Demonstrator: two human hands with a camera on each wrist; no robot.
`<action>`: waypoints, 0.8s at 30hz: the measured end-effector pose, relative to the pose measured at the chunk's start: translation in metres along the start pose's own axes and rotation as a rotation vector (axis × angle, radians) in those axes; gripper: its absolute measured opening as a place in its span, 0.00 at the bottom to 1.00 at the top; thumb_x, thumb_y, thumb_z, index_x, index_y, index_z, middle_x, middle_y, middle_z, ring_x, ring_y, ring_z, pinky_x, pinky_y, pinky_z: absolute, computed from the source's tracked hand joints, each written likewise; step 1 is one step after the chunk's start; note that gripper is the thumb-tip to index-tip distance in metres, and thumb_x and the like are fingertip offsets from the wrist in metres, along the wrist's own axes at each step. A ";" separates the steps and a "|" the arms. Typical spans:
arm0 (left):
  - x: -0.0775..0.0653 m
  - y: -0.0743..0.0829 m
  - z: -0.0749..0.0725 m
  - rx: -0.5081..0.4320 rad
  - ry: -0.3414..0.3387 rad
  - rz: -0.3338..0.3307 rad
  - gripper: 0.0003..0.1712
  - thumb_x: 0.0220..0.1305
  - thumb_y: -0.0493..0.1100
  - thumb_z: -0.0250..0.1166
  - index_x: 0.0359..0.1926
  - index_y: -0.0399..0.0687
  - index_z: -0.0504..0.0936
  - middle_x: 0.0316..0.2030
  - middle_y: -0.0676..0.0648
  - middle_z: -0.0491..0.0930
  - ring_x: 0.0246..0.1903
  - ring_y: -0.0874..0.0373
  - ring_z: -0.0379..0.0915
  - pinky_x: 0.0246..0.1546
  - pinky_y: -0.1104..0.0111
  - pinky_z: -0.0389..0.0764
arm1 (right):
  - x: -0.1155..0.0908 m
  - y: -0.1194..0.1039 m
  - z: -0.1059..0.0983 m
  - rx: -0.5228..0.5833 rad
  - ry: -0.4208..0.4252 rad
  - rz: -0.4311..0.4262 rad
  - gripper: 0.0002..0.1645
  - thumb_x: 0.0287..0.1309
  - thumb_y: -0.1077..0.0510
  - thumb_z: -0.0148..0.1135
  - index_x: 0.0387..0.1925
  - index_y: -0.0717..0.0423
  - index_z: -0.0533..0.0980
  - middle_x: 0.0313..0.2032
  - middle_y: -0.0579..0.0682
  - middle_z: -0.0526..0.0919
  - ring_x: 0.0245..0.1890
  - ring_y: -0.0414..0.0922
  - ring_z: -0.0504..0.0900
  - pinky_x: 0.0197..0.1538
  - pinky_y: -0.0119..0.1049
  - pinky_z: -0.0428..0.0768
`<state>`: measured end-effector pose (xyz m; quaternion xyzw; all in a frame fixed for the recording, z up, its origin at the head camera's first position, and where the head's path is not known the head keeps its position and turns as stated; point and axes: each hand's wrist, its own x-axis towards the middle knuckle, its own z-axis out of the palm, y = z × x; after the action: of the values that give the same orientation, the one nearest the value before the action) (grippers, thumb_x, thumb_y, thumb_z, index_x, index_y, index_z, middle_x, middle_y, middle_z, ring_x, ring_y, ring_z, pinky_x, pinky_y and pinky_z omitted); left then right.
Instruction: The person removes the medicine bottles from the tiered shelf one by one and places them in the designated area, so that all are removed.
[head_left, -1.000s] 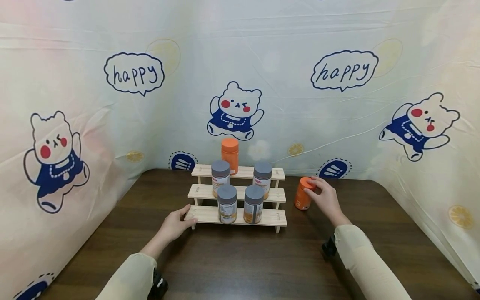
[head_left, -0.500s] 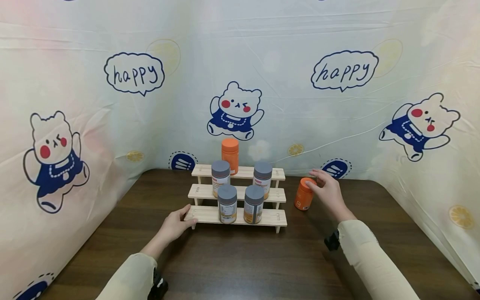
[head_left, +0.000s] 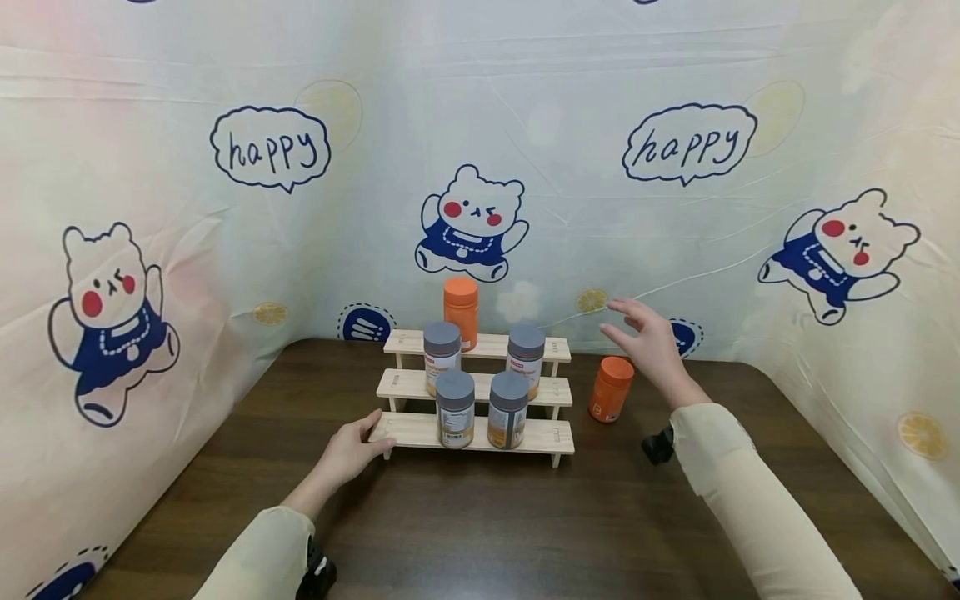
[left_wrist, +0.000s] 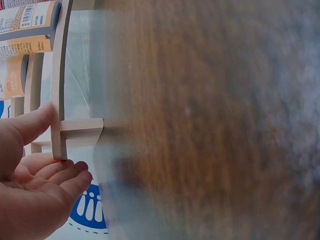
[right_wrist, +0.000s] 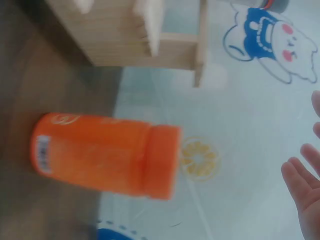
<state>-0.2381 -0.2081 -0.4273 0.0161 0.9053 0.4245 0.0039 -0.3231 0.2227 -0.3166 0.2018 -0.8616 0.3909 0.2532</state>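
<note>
A three-tier wooden display rack (head_left: 408,430) stands on the table, and my left hand (head_left: 347,454) grips the left end of its lowest shelf. In the left wrist view the thumb (left_wrist: 37,122) lies on the shelf's upper face, with the other fingers round its end. My right hand (head_left: 652,346) is raised, fingers spread, with nothing in it. Below it an orange bottle (head_left: 611,392) stands upright on the table, right of the rack; the right wrist view shows this orange bottle (right_wrist: 100,152) apart from the hand.
Another orange bottle (head_left: 461,313) stands on the top shelf. Grey-lidded bottles stand in pairs, on the middle shelf (head_left: 480,385) and the lowest one. A printed cloth (head_left: 570,233) hangs behind and beside the brown table (head_left: 480,525).
My right hand has let go of the orange bottle on the table and risen above it. The left hand stays on the rack.
</note>
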 end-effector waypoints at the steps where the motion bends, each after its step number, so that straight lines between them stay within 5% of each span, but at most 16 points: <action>1: 0.000 0.000 0.000 0.001 0.000 -0.001 0.38 0.62 0.44 0.62 0.65 0.29 0.57 0.61 0.31 0.60 0.60 0.38 0.56 0.56 0.49 0.61 | 0.003 -0.004 0.000 0.005 0.000 -0.005 0.25 0.56 0.57 0.64 0.54 0.62 0.74 0.58 0.60 0.69 0.56 0.56 0.69 0.55 0.49 0.69; 10: 0.002 -0.002 0.000 0.004 -0.001 -0.002 0.38 0.61 0.45 0.62 0.65 0.29 0.58 0.62 0.32 0.60 0.60 0.39 0.56 0.56 0.49 0.61 | 0.030 -0.031 0.008 0.007 -0.011 -0.093 0.26 0.55 0.55 0.64 0.55 0.61 0.74 0.57 0.59 0.71 0.57 0.53 0.68 0.54 0.47 0.70; 24: 0.000 0.000 0.000 0.014 0.003 0.000 0.38 0.61 0.44 0.62 0.65 0.28 0.58 0.61 0.31 0.61 0.60 0.38 0.56 0.56 0.49 0.61 | 0.062 -0.081 0.035 0.059 -0.091 -0.097 0.27 0.53 0.54 0.66 0.56 0.56 0.74 0.57 0.52 0.73 0.57 0.47 0.70 0.55 0.38 0.70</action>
<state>-0.2386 -0.2083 -0.4276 0.0154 0.9083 0.4180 0.0027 -0.3376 0.1364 -0.2534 0.2681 -0.8496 0.3938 0.2263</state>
